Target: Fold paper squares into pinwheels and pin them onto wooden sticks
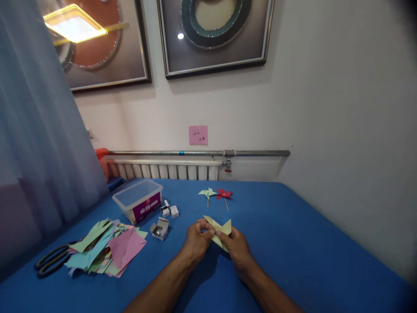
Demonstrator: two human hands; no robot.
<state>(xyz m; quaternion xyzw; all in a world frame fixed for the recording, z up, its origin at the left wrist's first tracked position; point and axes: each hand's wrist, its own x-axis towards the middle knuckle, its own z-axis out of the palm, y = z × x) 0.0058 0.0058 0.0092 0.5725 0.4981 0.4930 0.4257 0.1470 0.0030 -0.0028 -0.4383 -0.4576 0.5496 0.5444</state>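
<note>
A pale yellow paper pinwheel (224, 228) is held between my two hands above the blue table, its folded points sticking up and out. My left hand (197, 238) pinches it near the middle from the left. From the right, my right hand (237, 247) grips it, with the thumb pressed near the centre. Whether a pin sits between the fingertips is too small to make out. Beyond my hands lie two finished pinwheels on sticks, a light green pinwheel (207, 192) and a red pinwheel (224, 194).
On the left, cut coloured paper (125, 248) is piled over black-handled scissors (52, 261). Behind stand a clear plastic tub (138, 191), an open small box (159, 229) and white small boxes (174, 211). A curtain (42, 121) hangs left; a wall pipe (163, 153) runs behind the table.
</note>
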